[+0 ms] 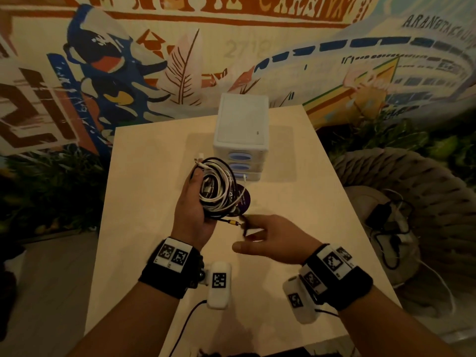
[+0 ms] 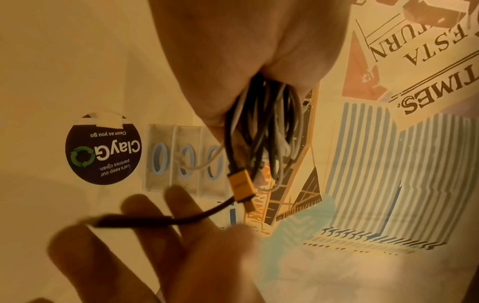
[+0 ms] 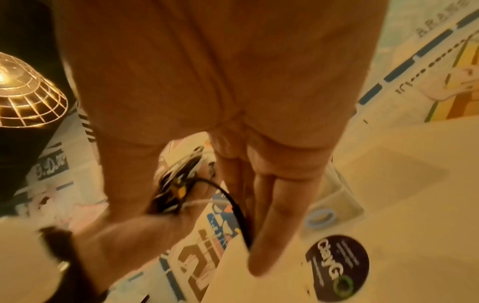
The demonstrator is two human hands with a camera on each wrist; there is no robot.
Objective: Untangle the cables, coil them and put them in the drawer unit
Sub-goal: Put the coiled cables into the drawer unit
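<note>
Murals cover the wall behind a pale table (image 1: 144, 228), where a white drawer unit (image 1: 240, 124) stands at the far side with all three drawers closed. Above the table the left hand (image 1: 192, 215) has its fingers curled round a bundle of black and white cables (image 1: 216, 188), still knotted together. One black cable end (image 2: 134, 221) trails out below a yellow plug (image 2: 239, 187) and lies across the fingers of the right hand (image 1: 273, 243); those fingers look nearly straight, and whether the thumb pinches the cable I cannot tell. A round dark sticker (image 2: 103, 152) is taped to the table in front of the drawers.

Pulling that black end hard could tighten the knot instead of freeing it, since the loops are packed in the left palm. If the left grip loosens, the bundle could drop and spread over the table, or the loose white end near the drawers could snag. Both hands are occupied, so a drawer cannot be opened yet
</note>
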